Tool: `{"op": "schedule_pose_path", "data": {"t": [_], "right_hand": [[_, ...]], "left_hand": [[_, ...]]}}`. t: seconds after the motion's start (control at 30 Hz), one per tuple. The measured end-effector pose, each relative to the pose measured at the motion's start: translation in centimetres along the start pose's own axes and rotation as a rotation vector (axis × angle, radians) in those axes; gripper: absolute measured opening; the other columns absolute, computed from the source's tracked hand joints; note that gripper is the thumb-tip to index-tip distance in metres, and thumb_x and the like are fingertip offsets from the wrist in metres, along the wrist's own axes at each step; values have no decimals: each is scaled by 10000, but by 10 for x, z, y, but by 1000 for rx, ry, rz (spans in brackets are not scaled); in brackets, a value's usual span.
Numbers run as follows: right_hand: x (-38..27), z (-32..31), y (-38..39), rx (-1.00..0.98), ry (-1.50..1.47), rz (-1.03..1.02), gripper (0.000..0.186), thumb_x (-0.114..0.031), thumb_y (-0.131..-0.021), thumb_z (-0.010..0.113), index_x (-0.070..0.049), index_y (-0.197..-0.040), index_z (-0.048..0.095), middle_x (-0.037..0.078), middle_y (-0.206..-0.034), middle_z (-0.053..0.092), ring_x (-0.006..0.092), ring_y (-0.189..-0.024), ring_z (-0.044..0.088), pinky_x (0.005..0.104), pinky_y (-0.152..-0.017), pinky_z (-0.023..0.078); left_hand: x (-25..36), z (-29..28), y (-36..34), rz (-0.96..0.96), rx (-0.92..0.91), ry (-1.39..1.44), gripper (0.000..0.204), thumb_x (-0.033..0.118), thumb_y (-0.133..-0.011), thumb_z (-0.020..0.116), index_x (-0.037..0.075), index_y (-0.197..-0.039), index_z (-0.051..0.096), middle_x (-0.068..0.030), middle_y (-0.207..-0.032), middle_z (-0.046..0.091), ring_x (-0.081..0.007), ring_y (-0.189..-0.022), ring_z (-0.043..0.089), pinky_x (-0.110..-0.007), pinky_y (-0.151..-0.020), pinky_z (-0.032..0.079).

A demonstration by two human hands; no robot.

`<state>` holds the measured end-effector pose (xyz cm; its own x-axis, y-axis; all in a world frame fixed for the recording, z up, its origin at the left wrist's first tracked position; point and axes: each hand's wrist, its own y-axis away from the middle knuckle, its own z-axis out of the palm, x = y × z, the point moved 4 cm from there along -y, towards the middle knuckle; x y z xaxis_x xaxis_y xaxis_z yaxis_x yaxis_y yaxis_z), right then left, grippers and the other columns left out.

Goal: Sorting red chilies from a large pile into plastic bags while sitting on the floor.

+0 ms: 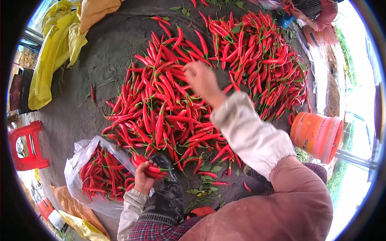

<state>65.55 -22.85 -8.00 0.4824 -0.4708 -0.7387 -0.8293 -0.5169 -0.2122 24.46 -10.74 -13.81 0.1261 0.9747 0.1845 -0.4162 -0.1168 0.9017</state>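
My left hand [143,177] is closed around several red chili peppers [155,170], their green stems sticking out to the right. It is beside the rim of a clear plastic bag [73,172] partly filled with red chilies. Over the upper part of the large chili pile [138,116] reaches my right hand [201,80], its arm stretched forward in a pale sleeve cover. The fingers of this hand are smeared by motion, so I cannot make out whether they grip anything.
A second chili heap [249,52] lies at the far right, near another person's hands [296,14]. An orange bucket [315,136] lies tipped on the right. On the left are a red plastic stool [28,150] and yellow sacks [52,60]. My dark boot [169,197] stands between bag and pile.
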Motion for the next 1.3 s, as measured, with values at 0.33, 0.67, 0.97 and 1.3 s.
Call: {"op": "schedule_pose_path", "data": {"t": [0.33, 0.67, 0.97, 1.3], "right_hand": [[157, 10, -101, -142, 428, 395, 441, -277, -840, 639, 45, -1134, 572, 256, -1066, 662, 444, -994, 639, 518, -865, 513], [21, 81, -19, -471, 36, 249, 781, -240, -789, 544, -138, -1517, 278, 275, -1105, 642, 417, -1000, 632, 484, -881, 496], [-83, 61, 127, -554, 122, -15, 626, -140, -841, 561, -50, -1426, 359, 197, -770, 643, 345, -746, 655, 483, -658, 503], [-144, 45, 205, -544, -39, -95, 487, -347, -952, 530, 40, -1247, 519, 144, -904, 562, 303, -900, 579, 404, -776, 491]], "left_hand": [[2, 10, -1, 8, 1, -15, 224, 72, -830, 650, 72, -1039, 569, -63, -909, 644, -253, -881, 635, -475, -857, 525], [-4, 21, -3, -30, -3, -36, 250, 75, -827, 651, 73, -1062, 568, -60, -917, 643, -255, -889, 634, -471, -865, 522], [6, 55, 5, 76, -166, -13, 410, 79, -792, 654, 104, -1183, 532, -67, -989, 603, -248, -932, 604, -424, -883, 511], [1, 62, 14, 138, -180, -125, 469, 84, -792, 690, 45, -1231, 530, -67, -1103, 628, -238, -1080, 598, -385, -997, 471]]}}
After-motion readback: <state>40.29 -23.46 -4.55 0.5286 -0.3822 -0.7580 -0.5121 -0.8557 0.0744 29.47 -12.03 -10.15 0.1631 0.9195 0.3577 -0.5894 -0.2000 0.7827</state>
